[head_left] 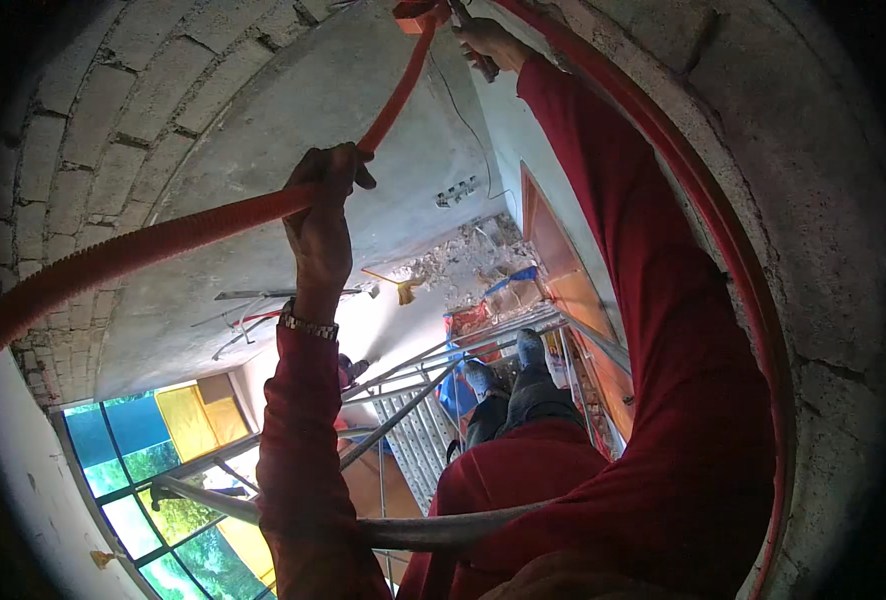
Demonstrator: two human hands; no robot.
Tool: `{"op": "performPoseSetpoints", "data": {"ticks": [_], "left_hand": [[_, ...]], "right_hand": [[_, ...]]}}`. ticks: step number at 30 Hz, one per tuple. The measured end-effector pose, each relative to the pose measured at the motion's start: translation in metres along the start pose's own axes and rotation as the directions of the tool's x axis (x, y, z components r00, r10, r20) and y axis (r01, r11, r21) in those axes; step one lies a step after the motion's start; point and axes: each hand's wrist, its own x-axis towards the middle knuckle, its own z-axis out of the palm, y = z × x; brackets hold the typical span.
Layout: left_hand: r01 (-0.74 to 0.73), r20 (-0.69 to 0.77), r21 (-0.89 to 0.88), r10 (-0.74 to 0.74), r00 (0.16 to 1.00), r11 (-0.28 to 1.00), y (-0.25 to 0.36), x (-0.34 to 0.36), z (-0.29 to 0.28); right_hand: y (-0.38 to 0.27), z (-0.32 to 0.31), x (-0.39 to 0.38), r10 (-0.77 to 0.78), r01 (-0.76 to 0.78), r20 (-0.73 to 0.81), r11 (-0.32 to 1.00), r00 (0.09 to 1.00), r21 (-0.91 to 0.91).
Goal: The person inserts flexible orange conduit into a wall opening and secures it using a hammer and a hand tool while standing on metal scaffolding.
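An orange corrugated conduit point(163, 232) sweeps in from the left edge and rises to an orange box point(420, 14) at the top of the view. My left hand point(323, 220) is closed round the conduit partway along, below the box. Up beside the box, my right hand point(493, 42) is wrapped round a dark hand tool point(487, 68). The tool's upper end reaches the box's side; its exact kind is too small to tell. A second orange conduit point(728, 240) curves along the ceiling past my right arm.
Metal scaffold rails point(503, 525) surround me, with a perforated metal platform point(408, 440) below. My shoes point(531, 348) are on the scaffold. Farther down are rubble point(473, 250), a yellow broom point(408, 290), a wooden door point(553, 240) and part of another person point(347, 370). Windows point(163, 460) stand lower left.
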Motion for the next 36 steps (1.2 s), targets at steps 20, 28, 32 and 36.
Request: {"op": "performPoseSetpoints", "data": {"ticks": [20, 28, 32, 36], "left_hand": [[0.046, 0.038, 0.156, -0.053, 0.998, 0.987, 0.016, 0.018, -0.066], [0.055, 0.062, -0.046, -0.052, 0.997, 0.997, 0.007, 0.020, -0.046], [0.041, 0.019, -0.165, -0.039, 0.999, 0.985, 0.001, 0.019, -0.027], [0.045, 0.004, -0.191, -0.046, 0.999, 0.981, 0.004, 0.019, -0.019]], "right_hand": [[0.015, -0.036, 0.036, -0.151, 0.123, 0.065, 0.417, 0.986, -0.900], [0.018, -0.036, 0.030, -0.080, 0.107, 0.072, 0.680, 0.994, -0.725], [0.014, -0.039, 0.032, 0.025, -0.001, 0.138, 0.984, 0.990, -0.176], [-0.001, -0.024, 0.030, 0.059, -0.071, 0.215, 0.996, 0.975, 0.048]]}}
